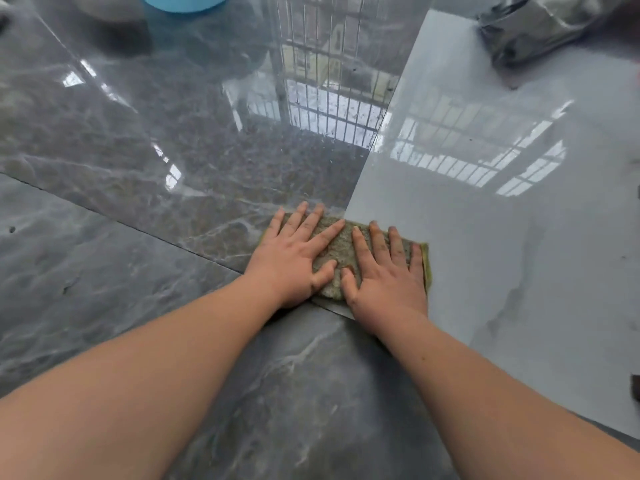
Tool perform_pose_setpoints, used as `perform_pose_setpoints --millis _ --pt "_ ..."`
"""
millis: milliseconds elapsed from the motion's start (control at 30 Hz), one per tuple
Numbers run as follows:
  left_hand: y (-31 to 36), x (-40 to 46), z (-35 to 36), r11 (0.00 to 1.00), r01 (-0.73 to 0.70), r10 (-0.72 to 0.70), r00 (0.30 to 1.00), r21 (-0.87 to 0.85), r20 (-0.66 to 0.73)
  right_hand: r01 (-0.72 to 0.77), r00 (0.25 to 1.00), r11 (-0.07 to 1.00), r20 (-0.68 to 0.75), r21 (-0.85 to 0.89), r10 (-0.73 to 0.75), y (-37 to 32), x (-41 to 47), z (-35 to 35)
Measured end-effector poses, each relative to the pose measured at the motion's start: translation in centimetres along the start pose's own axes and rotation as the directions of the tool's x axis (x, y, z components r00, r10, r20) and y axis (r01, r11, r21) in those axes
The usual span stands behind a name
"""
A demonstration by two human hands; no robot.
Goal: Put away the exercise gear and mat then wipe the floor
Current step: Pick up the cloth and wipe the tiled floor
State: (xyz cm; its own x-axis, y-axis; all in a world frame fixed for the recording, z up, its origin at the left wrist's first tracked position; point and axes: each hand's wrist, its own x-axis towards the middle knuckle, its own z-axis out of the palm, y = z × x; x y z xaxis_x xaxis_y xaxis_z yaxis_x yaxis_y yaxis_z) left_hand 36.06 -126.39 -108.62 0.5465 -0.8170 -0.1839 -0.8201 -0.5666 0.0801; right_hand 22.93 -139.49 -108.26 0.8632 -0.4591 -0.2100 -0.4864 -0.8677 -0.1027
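A folded, dirty greenish cloth (pixel 341 252) lies flat on the glossy floor, across the joint between a dark marbled tile (pixel 156 150) and a pale grey tile (pixel 519 244). My left hand (pixel 294 258) presses on its left half with straight, spread fingers. My right hand (pixel 386 271) presses on its right half the same way. Both thumbs nearly meet over the cloth's middle. Both forearms reach in from the bottom of the view.
A light blue bucket (pixel 185 1) stands at the top edge, left of centre. A shiny metallic object (pixel 533 26) sits at the top right. A window grille is reflected in the tiles ahead of the cloth. A small dark item (pixel 635 388) shows at the right edge.
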Motion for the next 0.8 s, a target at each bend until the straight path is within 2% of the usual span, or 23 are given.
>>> perform_pose_setpoints --millis 300,467,800 --pt "-1.3 4.5 -0.4 0.997 0.070 -0.070 0.997 -0.016 -0.021 0.015 0.999 1.000 -0.044 0.011 -0.014 0.7 5.4 -0.6" --pt "-1.2 4.6 -0.7 0.995 0.096 -0.096 0.995 0.005 0.018 0.038 0.999 0.999 0.023 0.024 -0.038 0.7 5.7 -1.2" --pt "1.7 -2.8 0.3 0.988 0.156 -0.156 0.984 0.002 0.089 0.070 0.986 0.996 0.147 0.055 -0.077 -1.0 -1.2 -0.9"
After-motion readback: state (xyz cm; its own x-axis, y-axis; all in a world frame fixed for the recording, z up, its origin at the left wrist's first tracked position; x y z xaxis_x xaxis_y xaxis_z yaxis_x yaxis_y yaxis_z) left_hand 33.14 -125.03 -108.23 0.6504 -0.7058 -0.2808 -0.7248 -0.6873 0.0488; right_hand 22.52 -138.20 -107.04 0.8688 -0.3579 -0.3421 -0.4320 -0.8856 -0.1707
